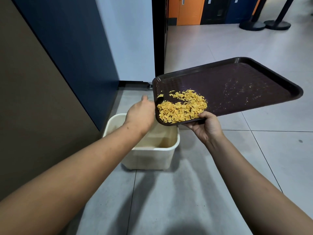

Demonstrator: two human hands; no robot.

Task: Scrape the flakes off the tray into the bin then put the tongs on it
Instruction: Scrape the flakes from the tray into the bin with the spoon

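Tray [237, 82], dark brown, held in the air over the floor [254, 158], tilted so its near-left corner dips toward the bin [152, 155]. Flakes [183, 106], yellow-orange, heaped in that low corner against the rim; fine crumbs scattered across the bare middle of the tray. Right hand [205, 128] grips the tray's near edge just right of the heap, thumb curled over the rim, fingers underneath and out of sight. Left hand [140, 112] reaches at the tray's left edge, above the bin, back of hand toward the camera; its fingers are hidden behind the hand, so cannot tell how far they are curled. A dark tip, apparently the tongs [160, 99], shows on the tray beside that hand, touching the flakes' left edge; the grip itself not visible. Bin cream-coloured, standing on the grey tiled floor near the dark blue wall panel [76, 48], directly under the tray's low corner.
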